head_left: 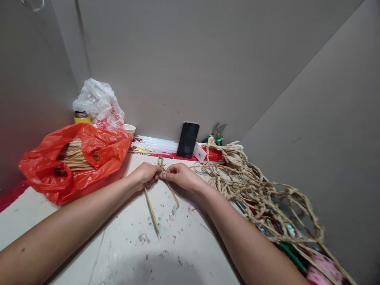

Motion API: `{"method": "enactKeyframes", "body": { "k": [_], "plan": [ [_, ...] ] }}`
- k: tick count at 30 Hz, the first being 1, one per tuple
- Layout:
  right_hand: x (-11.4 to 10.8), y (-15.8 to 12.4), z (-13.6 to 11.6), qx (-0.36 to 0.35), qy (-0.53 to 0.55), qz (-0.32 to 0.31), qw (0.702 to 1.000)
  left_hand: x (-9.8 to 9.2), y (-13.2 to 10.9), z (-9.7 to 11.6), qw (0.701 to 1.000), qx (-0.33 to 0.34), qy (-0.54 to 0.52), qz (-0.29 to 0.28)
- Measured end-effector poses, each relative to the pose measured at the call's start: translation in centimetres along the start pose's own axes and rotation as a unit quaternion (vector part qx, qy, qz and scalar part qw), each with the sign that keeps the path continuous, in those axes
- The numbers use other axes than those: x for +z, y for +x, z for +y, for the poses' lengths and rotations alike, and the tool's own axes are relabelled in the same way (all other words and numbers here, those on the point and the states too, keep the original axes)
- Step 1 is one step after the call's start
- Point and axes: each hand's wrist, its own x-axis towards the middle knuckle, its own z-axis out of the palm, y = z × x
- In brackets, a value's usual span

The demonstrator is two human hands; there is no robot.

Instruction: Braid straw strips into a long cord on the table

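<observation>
My left hand [145,174] and my right hand [181,175] meet at the middle of the white table [127,245], both with fingers pinched closed. Between them runs a short piece of twisted straw rope [162,163], knotted and sticking up a little above the fingers. A thin wooden stick [152,211] slants down toward me from the left hand. A second stick or rope end [173,194] slants down from the right hand. Which hand grips which piece is hard to tell.
A red plastic bag [89,158] full of wooden sticks lies at left, with a white bag [99,103], yellow jar [82,117] and paper cup [130,129] behind. A black phone [188,139], clear tubes [154,144], pliers [218,134] and a straw-rope pile [252,186] lie by the grey walls.
</observation>
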Motion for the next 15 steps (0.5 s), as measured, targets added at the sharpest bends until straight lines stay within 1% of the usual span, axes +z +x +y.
{"method": "enactKeyframes", "body": {
  "k": [3,7,11,15],
  "plan": [
    [0.03,0.06,0.04,-0.019,-0.037,-0.001,0.999,-0.11,0.13,-0.05,1.0,0.002,0.003,0.005],
    [0.26,0.34,0.53,-0.054,-0.108,0.025,0.992,-0.16,0.23,-0.18,1.0,0.012,0.015,0.001],
    [0.4,0.22,0.64,-0.075,-0.139,0.038,0.987,-0.16,0.29,-0.31,0.999,0.021,0.026,0.0],
    [-0.16,-0.13,0.25,-0.082,-0.16,0.03,0.983,-0.08,0.27,-0.3,0.999,0.026,0.04,0.004]
  ]
}}
